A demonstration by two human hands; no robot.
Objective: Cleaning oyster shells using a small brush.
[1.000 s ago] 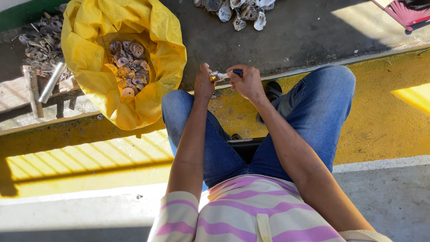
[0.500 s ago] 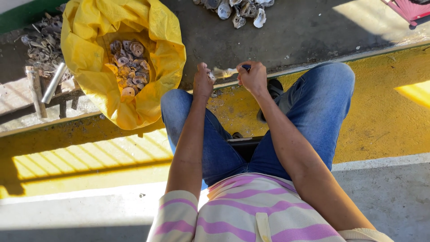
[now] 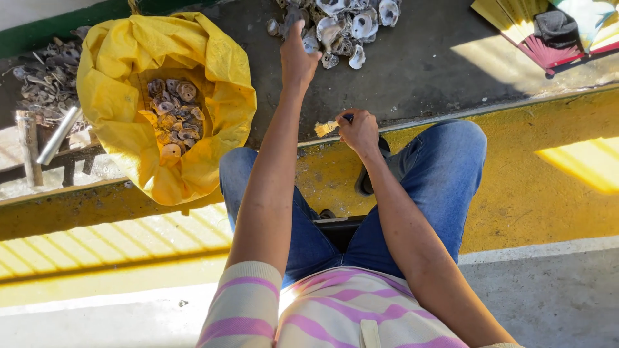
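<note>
Head view: left hand [image 3: 298, 59] stretched out to the grey-white heap of rough oyster shells [image 3: 345, 26] on dark concrete, fingers curled at its edge, probably closing on one, grip unclear. Right hand [image 3: 358, 131] fisted round a small straw-bristled brush [image 3: 327, 127] above the knees. Step: fetching a shell; yellow plastic sack [image 3: 122, 84] holds others.

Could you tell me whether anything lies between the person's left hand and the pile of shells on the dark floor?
Nothing visible does. The left hand is already at the near edge of the shell pile, fingers on the shells, with only bare floor beside it.
</note>
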